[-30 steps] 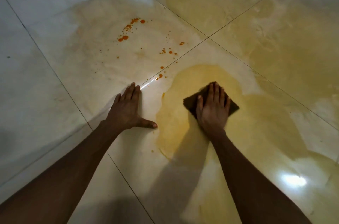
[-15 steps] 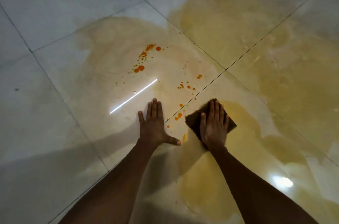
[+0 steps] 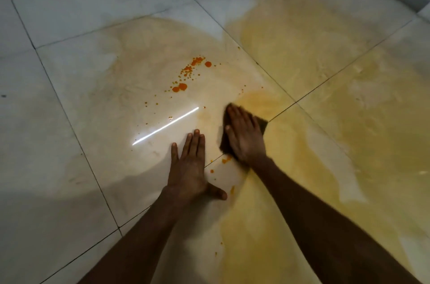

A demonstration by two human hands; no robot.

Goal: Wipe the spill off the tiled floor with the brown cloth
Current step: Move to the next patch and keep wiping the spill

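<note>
The right hand (image 3: pixel 244 134) lies flat, fingers spread, pressing down on the dark brown square cloth (image 3: pixel 223 141), which shows only at its edges around the palm: a strip to the left of the hand, and a corner to the right. It is not gripped, only pinned under the open palm. The cloth sits on the glossy pale tiled floor (image 3: pixel 69 4), close to a crossing of grout lines, at the left margin of the broad yellow watery spill (image 3: pixel 325 120). The left hand (image 3: pixel 189 167) is planted palm-down just beside it, fingers together and thumb splayed, empty and seemingly bearing weight as a prop.

The step in hand looks like the wiping itself — the cloth is down in the wet, at the border between the yellow film and the cleaner patch. Very little appears done: the yellow film reaches far to the right and toward the top, and a scatter of orange droplets (image 3: pixel 183 78) lies beyond the hands, apart from the cloth, with a few more specks between the two wrists.

The next move probably calls for steady downward pressure and a sweep toward those droplets or back across the film — and the cloth, small against such a spill, may well saturate soon
</note>
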